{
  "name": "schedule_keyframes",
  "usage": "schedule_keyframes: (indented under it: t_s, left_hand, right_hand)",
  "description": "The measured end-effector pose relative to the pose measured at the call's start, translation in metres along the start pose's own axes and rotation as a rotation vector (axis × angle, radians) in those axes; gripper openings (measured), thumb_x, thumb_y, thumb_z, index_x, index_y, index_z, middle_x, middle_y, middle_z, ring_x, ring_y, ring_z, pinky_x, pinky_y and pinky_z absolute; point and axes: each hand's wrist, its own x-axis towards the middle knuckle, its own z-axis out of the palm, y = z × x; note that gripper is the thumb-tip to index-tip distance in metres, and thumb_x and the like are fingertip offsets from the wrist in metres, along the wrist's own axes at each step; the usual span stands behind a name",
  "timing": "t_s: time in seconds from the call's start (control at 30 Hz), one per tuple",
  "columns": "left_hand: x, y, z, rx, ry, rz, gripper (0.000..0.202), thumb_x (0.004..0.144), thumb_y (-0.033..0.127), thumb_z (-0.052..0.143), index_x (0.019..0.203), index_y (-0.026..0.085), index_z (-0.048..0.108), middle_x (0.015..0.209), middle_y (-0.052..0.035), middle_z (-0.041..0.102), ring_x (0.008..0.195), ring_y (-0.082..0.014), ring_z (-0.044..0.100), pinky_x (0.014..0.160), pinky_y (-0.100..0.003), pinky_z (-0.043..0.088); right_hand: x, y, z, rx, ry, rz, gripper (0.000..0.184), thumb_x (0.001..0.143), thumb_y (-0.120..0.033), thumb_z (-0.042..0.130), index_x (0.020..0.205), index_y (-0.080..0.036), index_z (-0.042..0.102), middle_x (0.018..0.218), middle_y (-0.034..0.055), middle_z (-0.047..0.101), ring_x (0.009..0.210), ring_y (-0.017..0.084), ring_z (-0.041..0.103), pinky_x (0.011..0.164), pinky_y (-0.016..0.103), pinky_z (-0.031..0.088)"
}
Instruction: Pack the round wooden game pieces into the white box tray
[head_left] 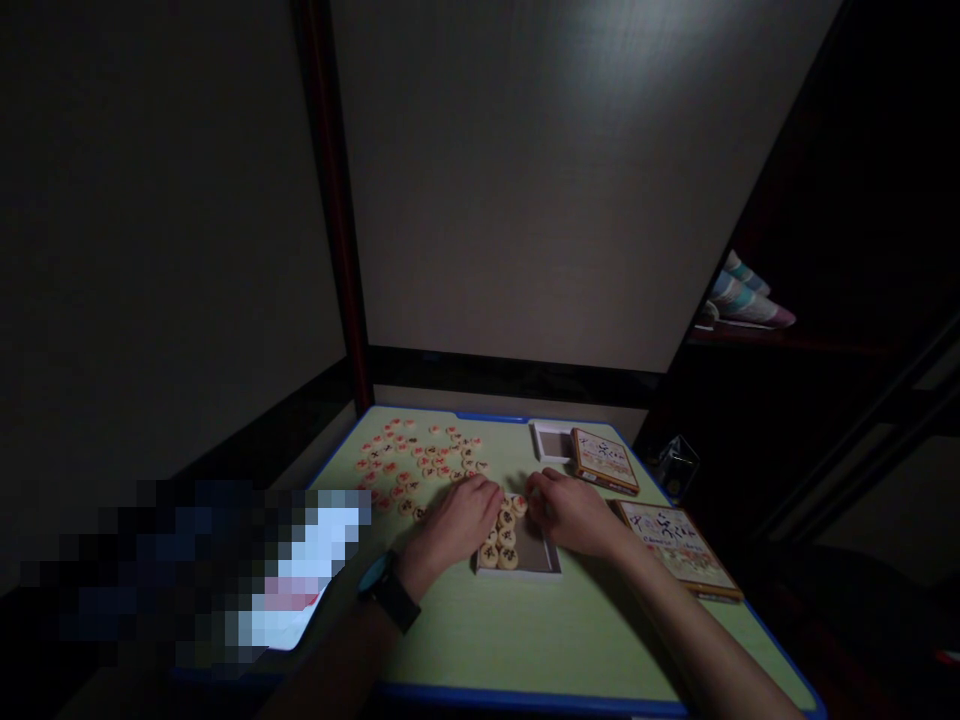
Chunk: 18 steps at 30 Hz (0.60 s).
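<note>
A shallow white-rimmed box tray (536, 548) lies on the table between my hands. Round Chinese chess pieces (508, 557) with dark characters stand in two columns along its left side, and a red-marked piece (519, 505) sits near its far end. My left hand (461, 518), a watch (386, 590) on its wrist, is over the tray's left edge with fingers curled together. At the far right of the tray is my right hand (568, 508), its fingers bent inward beside the red-marked piece. Whatever either hand's fingertips hold is hidden.
Loose red and black chess pieces (431, 465) spread over the far left of the green table (465, 640). On the right lie two Chinese chess boxes (606, 458) and another white tray (553, 445). A lit, pixelated screen (315, 560) stands at the left edge.
</note>
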Motion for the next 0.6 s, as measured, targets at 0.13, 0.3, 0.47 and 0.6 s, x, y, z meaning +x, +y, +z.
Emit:
schedule_keyframes:
  t_s: [0.13, 0.3, 0.47, 0.6]
  left_hand:
    - [0.0, -0.002, 0.0025, 0.009, 0.006, 0.005, 0.033, 0.1, 0.023, 0.033, 0.089, 0.019, 0.064, 0.093, -0.0054, 0.067, 0.092, -0.0163, 0.063, 0.089, -0.028, 0.049]
    - [0.0003, -0.0017, 0.0021, -0.011, 0.013, 0.001, 0.034, 0.1, 0.023, 0.032, 0.088, 0.019, 0.064, 0.093, -0.0053, 0.066, 0.092, -0.0169, 0.063, 0.089, -0.029, 0.049]
    - [-0.0007, -0.0001, 0.0, -0.02, -0.011, -0.017, 0.033, 0.1, 0.023, 0.033, 0.089, 0.019, 0.064, 0.094, -0.0055, 0.066, 0.092, -0.0167, 0.063, 0.088, -0.028, 0.049]
    - [-0.0013, -0.0005, 0.0002, -0.013, -0.005, -0.007, 0.033, 0.1, 0.024, 0.032, 0.091, 0.019, 0.064, 0.095, -0.0056, 0.066, 0.094, -0.0163, 0.063, 0.089, -0.028, 0.048]
  right_hand:
    - [0.0015, 0.0003, 0.0015, -0.018, -0.007, 0.034, 0.016, 0.091, -0.026, 0.048, 0.096, -0.019, 0.062, 0.094, 0.0066, 0.066, 0.076, 0.017, 0.063, 0.062, 0.028, 0.031]
    - [0.0022, 0.0007, 0.0029, -0.032, -0.001, 0.046, 0.017, 0.088, -0.026, 0.052, 0.101, -0.02, 0.061, 0.094, 0.006, 0.067, 0.075, 0.018, 0.063, 0.061, 0.028, 0.03]
    - [0.0019, -0.0003, 0.0021, -0.047, -0.029, 0.038, 0.016, 0.085, -0.025, 0.055, 0.099, -0.021, 0.061, 0.093, 0.0055, 0.067, 0.075, 0.018, 0.063, 0.06, 0.028, 0.029]
    - [0.0022, -0.0002, 0.0019, -0.039, -0.025, 0.039, 0.014, 0.086, -0.025, 0.054, 0.096, -0.02, 0.062, 0.093, 0.0057, 0.067, 0.077, 0.018, 0.064, 0.06, 0.028, 0.029]
